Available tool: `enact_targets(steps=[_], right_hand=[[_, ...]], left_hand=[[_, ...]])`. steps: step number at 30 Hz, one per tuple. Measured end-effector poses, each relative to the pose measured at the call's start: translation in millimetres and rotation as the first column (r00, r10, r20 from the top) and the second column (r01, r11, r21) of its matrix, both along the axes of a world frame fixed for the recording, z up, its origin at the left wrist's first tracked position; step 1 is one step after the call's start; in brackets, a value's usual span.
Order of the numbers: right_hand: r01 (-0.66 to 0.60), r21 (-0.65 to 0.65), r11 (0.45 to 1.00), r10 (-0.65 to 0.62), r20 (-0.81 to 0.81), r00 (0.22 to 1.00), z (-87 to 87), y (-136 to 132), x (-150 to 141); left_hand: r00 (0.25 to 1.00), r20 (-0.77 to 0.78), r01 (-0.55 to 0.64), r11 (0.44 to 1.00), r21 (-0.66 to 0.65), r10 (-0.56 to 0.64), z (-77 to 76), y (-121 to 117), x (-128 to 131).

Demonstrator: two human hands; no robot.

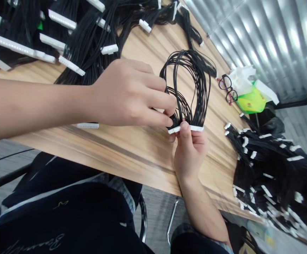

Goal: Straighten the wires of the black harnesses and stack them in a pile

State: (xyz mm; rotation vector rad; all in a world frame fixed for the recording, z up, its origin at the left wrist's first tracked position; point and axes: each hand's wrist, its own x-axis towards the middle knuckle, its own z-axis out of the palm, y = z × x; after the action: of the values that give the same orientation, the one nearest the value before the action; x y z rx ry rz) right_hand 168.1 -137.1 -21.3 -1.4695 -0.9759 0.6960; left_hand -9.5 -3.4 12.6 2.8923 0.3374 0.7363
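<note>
A loop of thin black wires [187, 81] stands up from a long white multi-pin connector [185, 129]. My right hand [190, 151] is shut on that connector, with the thumb pressed on its near side. My left hand [129, 93] comes in from the left, and its fingertips pinch the wires just above the connector. The exact wire between those fingertips is hidden. Another white connector [88, 125] lies on the wood, partly under my left wrist.
Bundles of black wires with white connectors [90, 35] cover the far end of the wooden table [116, 148], and another heap [272, 165] lies at its right. Black-framed glasses [227, 88] and a green-and-white package [251, 100] sit near a ribbed metal wall [264, 42].
</note>
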Motion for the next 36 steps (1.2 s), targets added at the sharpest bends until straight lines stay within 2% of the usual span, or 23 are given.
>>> enact_targets(steps=[5, 11, 17, 21, 24, 26, 28, 29, 31, 33, 36], right_hand=[[-0.002, -0.011, 1.000, 0.002, -0.023, 1.000, -0.8, -1, 0], [-0.016, 0.013, 1.000, 0.016, -0.012, 1.000, -0.2, 1, -1], [0.019, 0.010, 1.000, -0.020, 0.090, 0.996, -1.2, 2, -1], [-0.001, 0.005, 1.000, 0.001, 0.028, 1.000, 0.8, 3, 3], [0.041, 0.023, 0.999, -0.041, 0.002, 0.999, 3.6, 7, 10], [0.095, 0.054, 0.994, -0.096, 0.016, 0.995, 5.0, 10, 13], [0.130, 0.085, 0.988, -0.133, 0.030, 0.991, 5.3, 12, 15], [0.139, 0.093, 0.986, -0.143, 0.040, 0.989, 5.0, 12, 15], [0.141, 0.095, 0.985, -0.147, 0.060, 0.987, 3.6, 12, 14], [0.131, 0.098, 0.987, -0.138, 0.065, 0.988, 2.0, 12, 12], [0.119, 0.127, 0.985, -0.126, 0.054, 0.991, 1.1, 10, 8]], left_hand=[[0.999, -0.033, 0.028, 0.998, 0.054, -0.027, -2.9, 0, 0], [0.999, -0.010, 0.039, 0.960, 0.278, -0.038, -6.5, -1, 5], [0.999, -0.051, 0.025, 0.969, 0.244, -0.013, -12.1, 1, 8], [0.988, 0.117, 0.079, 0.978, 0.192, -0.103, -12.6, 4, 4], [0.920, 0.285, 0.219, 0.956, 0.194, -0.268, -13.6, 0, 0], [0.862, 0.331, 0.361, 0.923, 0.131, -0.384, -15.5, -7, -3], [0.835, 0.333, 0.480, 0.876, -0.047, -0.439, -17.5, -15, -4], [0.836, 0.333, 0.502, 0.853, -0.141, -0.437, -18.2, -18, -4], [0.866, 0.323, 0.475, 0.830, -0.292, -0.382, -18.2, -20, -4], [0.916, 0.281, 0.384, 0.824, -0.416, -0.285, -16.5, -19, -4], [0.965, 0.230, 0.232, 0.828, -0.511, -0.128, -14.2, -15, -4]])
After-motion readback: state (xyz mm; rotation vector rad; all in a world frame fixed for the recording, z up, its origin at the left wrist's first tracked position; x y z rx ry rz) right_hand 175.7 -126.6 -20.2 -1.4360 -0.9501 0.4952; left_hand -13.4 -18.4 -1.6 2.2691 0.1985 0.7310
